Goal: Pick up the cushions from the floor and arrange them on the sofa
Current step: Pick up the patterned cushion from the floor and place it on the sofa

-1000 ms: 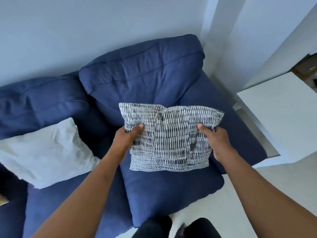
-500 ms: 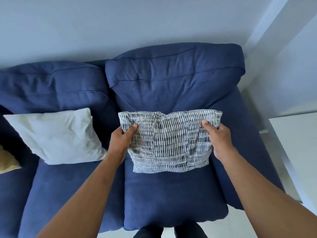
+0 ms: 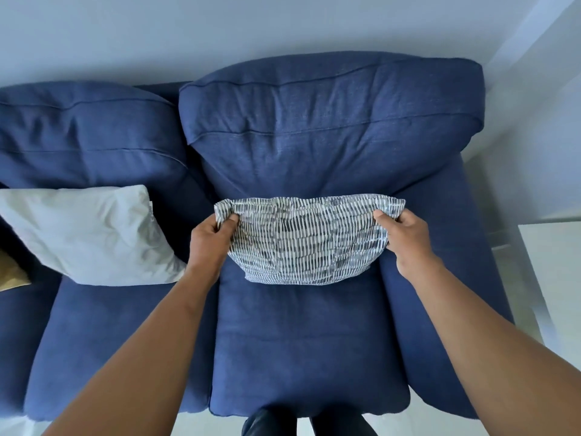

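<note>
Both hands, left [image 3: 210,243] and right [image 3: 405,240], grip the patterned cushion [image 3: 306,243] tight, now lower against the sofa [image 3: 314,341] backrest.

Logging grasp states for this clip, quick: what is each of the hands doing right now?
Left hand: closed on the patterned cushion, at its upper left corner.
Right hand: closed on the same cushion, at its upper right corner.

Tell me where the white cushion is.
In the head view, the white cushion lies on the sofa's left seat, left of the patterned cushion.
</note>
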A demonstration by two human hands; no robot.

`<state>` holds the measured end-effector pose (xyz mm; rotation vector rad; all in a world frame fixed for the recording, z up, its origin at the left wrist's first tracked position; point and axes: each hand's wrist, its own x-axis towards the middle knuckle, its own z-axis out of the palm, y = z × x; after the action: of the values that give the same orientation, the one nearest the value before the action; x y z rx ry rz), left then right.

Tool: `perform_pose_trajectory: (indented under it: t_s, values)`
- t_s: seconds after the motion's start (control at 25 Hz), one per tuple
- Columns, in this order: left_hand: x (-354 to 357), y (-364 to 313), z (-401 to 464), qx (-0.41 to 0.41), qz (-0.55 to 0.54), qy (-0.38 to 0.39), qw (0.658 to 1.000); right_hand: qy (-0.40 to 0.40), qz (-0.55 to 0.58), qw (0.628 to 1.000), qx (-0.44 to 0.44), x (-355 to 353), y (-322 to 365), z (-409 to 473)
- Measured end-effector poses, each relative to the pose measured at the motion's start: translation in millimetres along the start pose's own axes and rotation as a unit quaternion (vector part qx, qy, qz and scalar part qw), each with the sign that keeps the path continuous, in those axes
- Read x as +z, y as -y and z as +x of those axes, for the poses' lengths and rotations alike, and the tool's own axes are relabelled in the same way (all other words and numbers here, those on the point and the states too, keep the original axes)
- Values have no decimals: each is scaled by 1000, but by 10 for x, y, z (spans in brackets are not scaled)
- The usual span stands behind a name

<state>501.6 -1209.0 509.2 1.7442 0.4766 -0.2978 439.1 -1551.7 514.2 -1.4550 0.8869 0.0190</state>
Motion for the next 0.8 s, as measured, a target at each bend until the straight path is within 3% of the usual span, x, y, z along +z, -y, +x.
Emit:
perform_pose_trajectory:
  t_s: [0.32,0.8]
  values:
    - [48,197,720,-18,44,-8,999,-28,-46,999,-5,244,-62,556]
    - [432,-114,1375,-10,29,-30,999,-76,-92,992,-27,431,139,1302]
